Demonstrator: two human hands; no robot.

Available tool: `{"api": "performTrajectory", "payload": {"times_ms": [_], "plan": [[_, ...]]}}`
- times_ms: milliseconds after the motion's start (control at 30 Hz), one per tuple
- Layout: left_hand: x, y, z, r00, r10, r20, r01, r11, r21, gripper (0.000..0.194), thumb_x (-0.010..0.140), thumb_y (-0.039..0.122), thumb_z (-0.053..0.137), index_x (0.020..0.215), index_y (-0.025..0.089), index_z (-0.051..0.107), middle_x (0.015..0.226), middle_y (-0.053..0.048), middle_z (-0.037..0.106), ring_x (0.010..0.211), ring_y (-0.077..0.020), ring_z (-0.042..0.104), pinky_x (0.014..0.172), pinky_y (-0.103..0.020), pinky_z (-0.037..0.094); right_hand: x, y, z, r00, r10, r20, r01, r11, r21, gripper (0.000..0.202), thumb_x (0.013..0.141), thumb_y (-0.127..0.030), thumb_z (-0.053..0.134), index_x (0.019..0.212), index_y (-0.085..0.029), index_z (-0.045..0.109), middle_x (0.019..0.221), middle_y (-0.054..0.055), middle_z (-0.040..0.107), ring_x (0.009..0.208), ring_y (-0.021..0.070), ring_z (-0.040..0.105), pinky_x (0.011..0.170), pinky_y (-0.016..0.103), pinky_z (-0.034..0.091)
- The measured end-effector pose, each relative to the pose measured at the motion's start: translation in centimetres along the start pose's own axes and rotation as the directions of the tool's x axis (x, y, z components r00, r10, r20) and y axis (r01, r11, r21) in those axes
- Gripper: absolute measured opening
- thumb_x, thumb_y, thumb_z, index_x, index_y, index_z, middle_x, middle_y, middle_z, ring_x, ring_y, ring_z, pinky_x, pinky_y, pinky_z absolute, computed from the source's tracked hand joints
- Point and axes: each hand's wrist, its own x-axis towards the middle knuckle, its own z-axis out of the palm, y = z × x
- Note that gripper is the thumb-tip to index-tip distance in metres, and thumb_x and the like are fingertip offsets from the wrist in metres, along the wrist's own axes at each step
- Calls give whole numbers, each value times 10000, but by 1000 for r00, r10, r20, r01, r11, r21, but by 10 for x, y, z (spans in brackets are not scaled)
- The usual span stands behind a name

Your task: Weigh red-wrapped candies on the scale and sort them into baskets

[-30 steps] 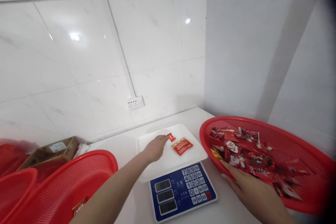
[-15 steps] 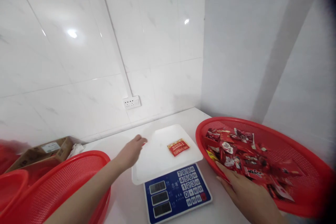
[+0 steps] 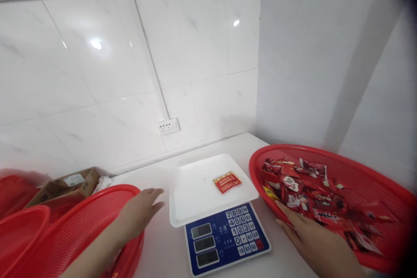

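Note:
My left hand (image 3: 140, 210) hovers over the inner right side of the left red basket (image 3: 127, 191), thumb and fingers apart, with nothing visible in it. Some red and yellow bits show low in that basket behind my forearm. My right hand (image 3: 314, 243) grips the near rim of the right red basket (image 3: 293, 147), which holds many red candy packets (image 3: 322, 204). Between the baskets stands a scale (image 3: 228, 239) with a blue keypad panel. One red and gold packet (image 3: 227, 182) lies on its white tray (image 3: 192, 195); the display digits are unreadable.
A smaller red tub (image 3: 24, 230) and an open cardboard box (image 3: 65, 184) stand at the far left, with a red bag (image 3: 14, 191) behind. The white table (image 3: 163, 247) meets a tiled wall with a socket (image 3: 169, 126) and a grey wall at right.
My left hand has moved left from the scale tray to over the left basket and opened; a small red item at its fingertips no longer shows. My right hand stays on the rim.

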Motion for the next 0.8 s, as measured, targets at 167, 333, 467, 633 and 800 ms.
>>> {"api": "performTrajectory", "payload": {"times_ms": [167, 333, 467, 633, 800], "plan": [[60, 89, 54, 957, 225, 180, -213, 973, -83, 498, 895, 457, 388, 1325, 215, 456, 1333, -96, 539, 1218, -224, 493, 993, -356, 398, 4, -5, -10, 996, 28, 88, -30, 999, 25, 471, 877, -365, 319, 1257, -269, 579, 1069, 73, 717, 833, 281, 709, 571, 372, 592], [94, 137, 100, 949, 242, 202, -228, 970, -89, 440, 892, 383, 482, 1268, 156, 469, 1204, -120, 583, 1096, -243, 558, 911, -459, 447, 3, -7, -16, 993, 37, 116, -41, 999, 32, 458, 868, -339, 341, 1247, -256, 585, 1035, 78, 728, 831, 286, 710, 601, 400, 591], [96, 145, 108, 952, 256, 169, -243, 965, -97, 384, 864, 312, 537, 1219, 174, 494, 1126, -87, 581, 1012, -225, 577, 869, -444, 467, 1, -6, -19, 998, 2, 57, -5, 999, 38, 430, 852, -315, 383, 1218, -282, 604, 1002, 71, 739, 810, 277, 714, 565, 361, 586], [68, 125, 71, 957, 272, 98, -257, 956, -141, 446, 822, 162, 485, 1257, 260, 464, 1093, -58, 530, 895, -186, 611, 813, -329, 488, 2, -7, -18, 1000, -3, 28, 2, 1000, 17, 415, 854, -294, 394, 1208, -275, 609, 945, 60, 753, 751, 258, 721, 518, 328, 575], [14, 47, 17, 985, 159, -72, -168, 974, -154, 395, 875, 286, 418, 1268, 333, 439, 1192, -40, 508, 999, -197, 605, 850, -347, 500, 1, -7, -15, 1000, -18, -12, 18, 1000, -6, 394, 862, -271, 417, 1202, -237, 612, 952, 68, 751, 738, 249, 720, 514, 328, 576]]}}
